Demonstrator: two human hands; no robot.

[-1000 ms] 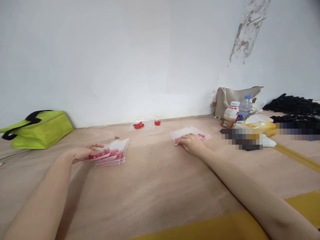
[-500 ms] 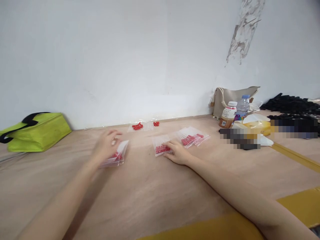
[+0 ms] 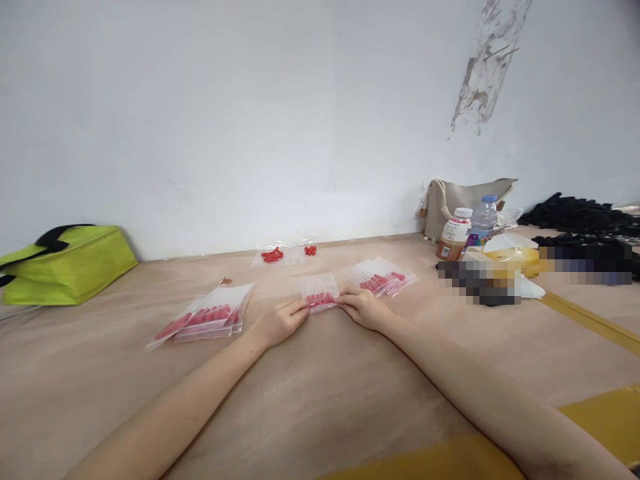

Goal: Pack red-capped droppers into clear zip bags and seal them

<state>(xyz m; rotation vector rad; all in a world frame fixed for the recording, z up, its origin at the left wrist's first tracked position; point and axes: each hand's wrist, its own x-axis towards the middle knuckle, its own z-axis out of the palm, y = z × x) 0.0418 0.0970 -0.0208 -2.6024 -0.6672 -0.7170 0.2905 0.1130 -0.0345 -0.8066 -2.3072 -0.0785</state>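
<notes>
A small clear zip bag [image 3: 319,285] with several red pieces inside lies flat on the covered table between my hands. My left hand [image 3: 283,321] pinches its near left corner. At the near right corner, my right hand [image 3: 364,307] has its fingers closed on the bag's edge. A stack of similar bags with red pieces [image 3: 213,317] lies to the left of my left hand. Several more overlapping bags with red pieces [image 3: 383,275] are fanned out just beyond my right hand. What exactly the red pieces are, I cannot make out.
Loose red pieces [image 3: 273,255] and a second small heap [image 3: 311,251] rest on clear plastic near the wall. A lime-green bag [image 3: 75,267] stands far left. Bottles [image 3: 454,235], a beige bag [image 3: 463,193] and black items [image 3: 580,215] crowd the right. Yellow tape [image 3: 595,320] crosses the table.
My left hand has left the stack on the left and moved right to the middle bag's left corner. My right hand has shifted slightly to that bag's right edge.
</notes>
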